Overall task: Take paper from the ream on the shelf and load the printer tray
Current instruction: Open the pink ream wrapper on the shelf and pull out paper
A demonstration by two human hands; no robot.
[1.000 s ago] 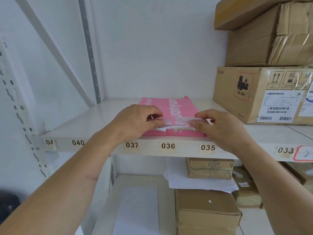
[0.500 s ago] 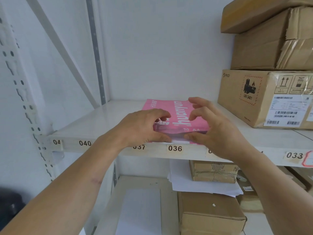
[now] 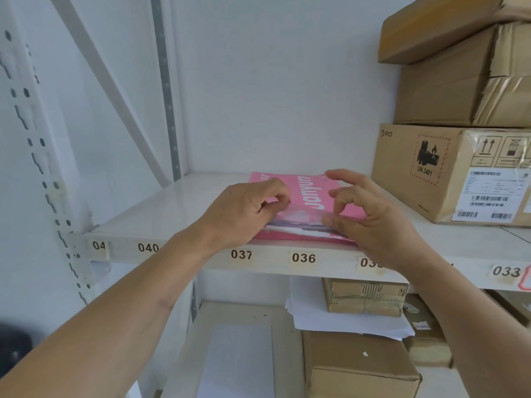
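Note:
A pink-wrapped paper ream (image 3: 311,193) lies flat on the white shelf (image 3: 161,214) above the labels 037 and 036. Its near end is torn, and white sheet edges (image 3: 290,229) show under the wrapper. My left hand (image 3: 244,211) pinches the wrapper's near left flap and lifts it slightly. My right hand (image 3: 370,216) has its thumb pressed at the near right of the opening, with the fingers spread and raised above the ream. No printer is in view.
Stacked cardboard boxes (image 3: 459,168) stand on the shelf just right of the ream. On the shelf below lie loose white sheets (image 3: 339,320), more boxes (image 3: 359,366) and a white sheet (image 3: 238,360). A perforated upright (image 3: 37,156) frames the left side.
My right hand lifted its fingers off the ream and spread them, thumb staying at the opening. My left hand keeps hold of the wrapper flap. The view shifted slightly closer.

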